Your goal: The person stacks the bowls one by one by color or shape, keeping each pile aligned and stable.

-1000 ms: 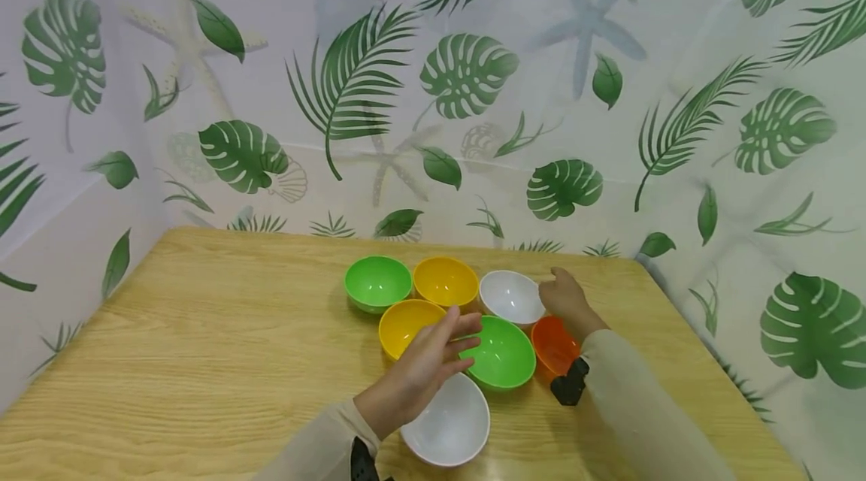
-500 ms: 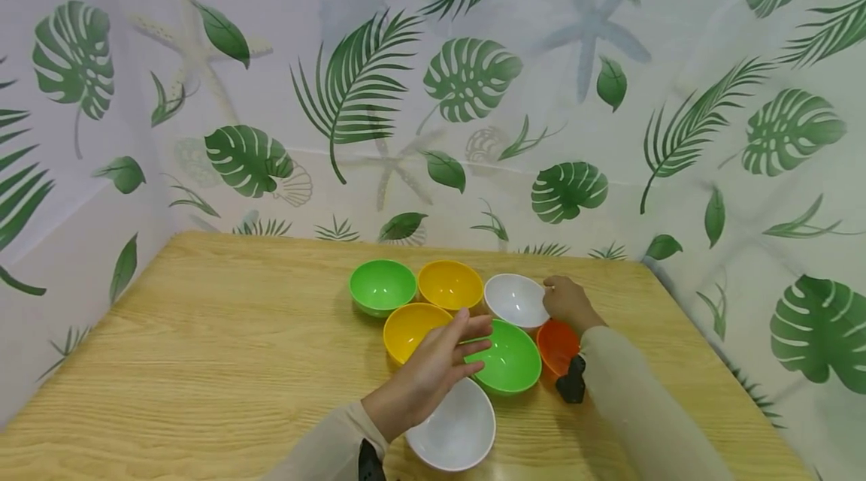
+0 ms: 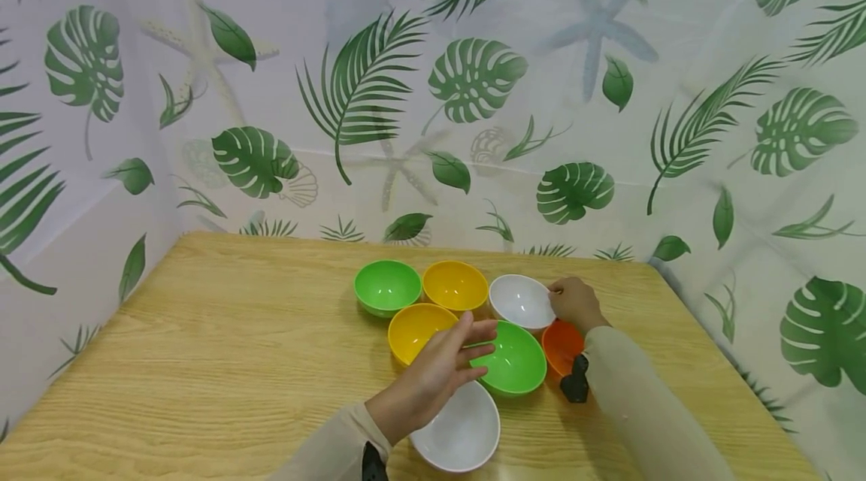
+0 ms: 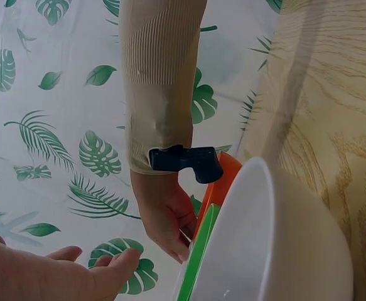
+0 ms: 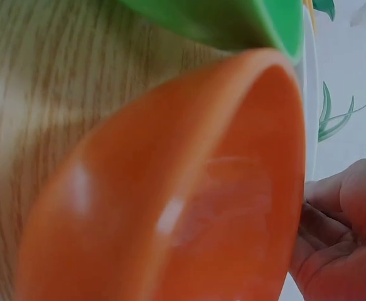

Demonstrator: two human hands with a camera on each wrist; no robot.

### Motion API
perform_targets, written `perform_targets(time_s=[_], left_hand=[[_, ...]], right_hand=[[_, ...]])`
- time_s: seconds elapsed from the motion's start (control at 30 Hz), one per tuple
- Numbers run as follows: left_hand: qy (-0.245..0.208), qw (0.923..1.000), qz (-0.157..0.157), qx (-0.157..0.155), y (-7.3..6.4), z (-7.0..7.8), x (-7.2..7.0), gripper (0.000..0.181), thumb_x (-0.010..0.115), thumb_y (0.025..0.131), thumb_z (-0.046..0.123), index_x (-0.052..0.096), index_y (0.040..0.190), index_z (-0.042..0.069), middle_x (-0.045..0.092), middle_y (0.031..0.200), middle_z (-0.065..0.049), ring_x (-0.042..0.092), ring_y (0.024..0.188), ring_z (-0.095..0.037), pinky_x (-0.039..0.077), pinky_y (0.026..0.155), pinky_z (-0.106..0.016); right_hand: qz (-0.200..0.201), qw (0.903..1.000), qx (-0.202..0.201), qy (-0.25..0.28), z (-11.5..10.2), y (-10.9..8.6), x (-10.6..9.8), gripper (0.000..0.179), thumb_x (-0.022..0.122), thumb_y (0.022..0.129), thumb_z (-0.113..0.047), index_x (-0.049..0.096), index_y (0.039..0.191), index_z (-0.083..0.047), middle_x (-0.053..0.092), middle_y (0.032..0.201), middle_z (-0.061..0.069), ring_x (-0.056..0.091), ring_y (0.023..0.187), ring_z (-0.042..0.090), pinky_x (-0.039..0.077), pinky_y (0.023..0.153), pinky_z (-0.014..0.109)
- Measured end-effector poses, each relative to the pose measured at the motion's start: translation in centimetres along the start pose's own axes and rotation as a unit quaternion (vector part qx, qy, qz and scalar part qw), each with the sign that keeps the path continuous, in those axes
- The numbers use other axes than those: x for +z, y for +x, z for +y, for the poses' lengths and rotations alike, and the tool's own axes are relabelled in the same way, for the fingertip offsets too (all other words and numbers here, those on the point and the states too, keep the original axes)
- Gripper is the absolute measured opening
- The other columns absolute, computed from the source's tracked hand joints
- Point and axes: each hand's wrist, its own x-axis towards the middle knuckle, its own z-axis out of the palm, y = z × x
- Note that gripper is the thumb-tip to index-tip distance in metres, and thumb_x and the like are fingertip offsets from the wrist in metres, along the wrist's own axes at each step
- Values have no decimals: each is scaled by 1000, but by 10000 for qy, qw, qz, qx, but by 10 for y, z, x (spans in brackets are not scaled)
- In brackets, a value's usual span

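Note:
My right hand (image 3: 577, 302) is at the right rim of the back white bowl (image 3: 521, 302), its thumb and fingers pinching that rim. In the right wrist view the curled right hand (image 5: 349, 232) shows behind the orange bowl (image 5: 139, 194), which stands below my right wrist. My left hand (image 3: 436, 372) hangs with its fingers extended and nothing in them, over the near white bowl (image 3: 467, 436). It partly covers the front yellow bowl (image 3: 416, 331) and overlaps the edge of the front green bowl (image 3: 514, 361) in the head view.
A green bowl (image 3: 387, 287) and a yellow bowl (image 3: 455, 285) complete the back row beside the white one. All the bowls stand close together on a wooden table (image 3: 237, 353). A leaf-patterned cloth (image 3: 379, 90) rises behind and at both sides.
My right hand's fingers have come down and closed onto the back white bowl's rim. The left hand keeps its pose. The whole scene has shifted slightly rightward in the head view.

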Motion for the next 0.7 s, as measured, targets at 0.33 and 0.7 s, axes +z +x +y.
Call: perform_targets(time_s=[0.33, 0.7], left_hand=[[-53, 9999, 14, -137, -1, -1, -1, 59, 26, 105, 44, 44, 141, 1, 41, 143, -18, 37, 134, -36, 38, 107, -51], [146, 9998, 73, -98, -1, -3, -1, 58, 26, 105, 42, 45, 140, 1, 42, 144, -18, 37, 134, -37, 38, 107, -50]], right_hand=[[50, 9995, -90, 291, 3, -2, -3, 28, 49, 96, -3, 62, 113, 14, 63, 105, 28, 60, 82, 32, 58, 73, 39], [212, 9927, 196, 1173, 7, -3, -5, 34, 44, 99, -5, 54, 124, 15, 56, 119, 33, 63, 89, 36, 58, 77, 40]])
